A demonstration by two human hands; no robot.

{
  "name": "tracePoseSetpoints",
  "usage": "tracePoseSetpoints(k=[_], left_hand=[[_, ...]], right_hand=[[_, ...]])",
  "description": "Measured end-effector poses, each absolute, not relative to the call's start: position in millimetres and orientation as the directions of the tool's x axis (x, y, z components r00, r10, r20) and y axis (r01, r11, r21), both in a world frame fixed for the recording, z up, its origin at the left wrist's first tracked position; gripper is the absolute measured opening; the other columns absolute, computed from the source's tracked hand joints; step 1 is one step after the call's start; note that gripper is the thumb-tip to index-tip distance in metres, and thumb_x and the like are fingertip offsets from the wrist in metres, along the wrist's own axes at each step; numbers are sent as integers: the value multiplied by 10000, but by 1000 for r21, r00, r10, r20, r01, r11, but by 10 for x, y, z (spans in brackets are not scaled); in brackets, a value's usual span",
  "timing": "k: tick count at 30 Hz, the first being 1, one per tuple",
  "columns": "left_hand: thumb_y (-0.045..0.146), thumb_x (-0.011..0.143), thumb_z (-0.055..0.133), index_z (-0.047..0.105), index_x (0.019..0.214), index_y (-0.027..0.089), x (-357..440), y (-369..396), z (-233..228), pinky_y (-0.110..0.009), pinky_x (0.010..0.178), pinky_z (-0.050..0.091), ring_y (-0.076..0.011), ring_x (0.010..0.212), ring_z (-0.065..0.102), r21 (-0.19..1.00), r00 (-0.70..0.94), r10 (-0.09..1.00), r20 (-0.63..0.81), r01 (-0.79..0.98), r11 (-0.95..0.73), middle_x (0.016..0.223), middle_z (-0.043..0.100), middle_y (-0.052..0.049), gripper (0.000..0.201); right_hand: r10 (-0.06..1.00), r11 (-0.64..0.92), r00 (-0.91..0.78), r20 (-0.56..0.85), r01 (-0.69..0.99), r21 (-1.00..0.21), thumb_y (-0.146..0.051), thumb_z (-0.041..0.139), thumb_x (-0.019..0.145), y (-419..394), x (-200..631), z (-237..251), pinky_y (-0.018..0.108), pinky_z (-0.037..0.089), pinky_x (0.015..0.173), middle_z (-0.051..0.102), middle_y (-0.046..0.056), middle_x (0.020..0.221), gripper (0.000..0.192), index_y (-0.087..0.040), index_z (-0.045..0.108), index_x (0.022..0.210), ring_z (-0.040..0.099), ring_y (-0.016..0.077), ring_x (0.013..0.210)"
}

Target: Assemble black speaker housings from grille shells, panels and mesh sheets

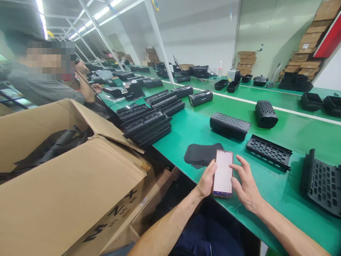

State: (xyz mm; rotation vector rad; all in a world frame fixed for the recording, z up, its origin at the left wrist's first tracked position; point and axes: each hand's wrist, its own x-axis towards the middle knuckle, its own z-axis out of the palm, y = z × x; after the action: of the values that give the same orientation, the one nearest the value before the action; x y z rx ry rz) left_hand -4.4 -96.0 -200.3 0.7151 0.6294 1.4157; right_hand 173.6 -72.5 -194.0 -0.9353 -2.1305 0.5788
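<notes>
Pink-lit and upright, a phone [223,173] sits at the near edge of the green table [266,185], gripped along its side by the left hand [206,181]; the right hand [246,185] hovers half open, fingers brushing the screen. Just beyond lie dark sheets [201,153], then perforated black housings [229,125], and farther left a cardboard box [69,188].

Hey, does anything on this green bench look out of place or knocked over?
One thing: the short perforated black housing stands on end, while the longer one beside it lies flat. Otherwise nothing spilled or broken. The left hand holds a phone; the right hand hovers at its screen.
</notes>
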Motion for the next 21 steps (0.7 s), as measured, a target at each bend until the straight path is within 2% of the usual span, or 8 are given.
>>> tracePoseSetpoints(k=[12,21], left_hand=[[617,928,682,638,1288,169,-54,-958,-2037,-352,858,573,-253,984,749,762,58,998,16,-647,25,1176,766,-124,576],[569,969,644,616,1329,156,-44,-968,-2013,-376,873,581,-281,1024,752,766,58,998,22,-643,20,1221,757,-147,548]], right_hand=[[772,623,-469,429,422,-659,-444,442,1070,-722,1736,-1933,683,408,1152,298,148,1643,346,-283,525,1365,359,373,1521],[765,632,-475,435,425,-648,-449,439,1072,-718,1744,-1923,650,427,1147,314,152,1634,351,-282,520,1370,364,362,1523]])
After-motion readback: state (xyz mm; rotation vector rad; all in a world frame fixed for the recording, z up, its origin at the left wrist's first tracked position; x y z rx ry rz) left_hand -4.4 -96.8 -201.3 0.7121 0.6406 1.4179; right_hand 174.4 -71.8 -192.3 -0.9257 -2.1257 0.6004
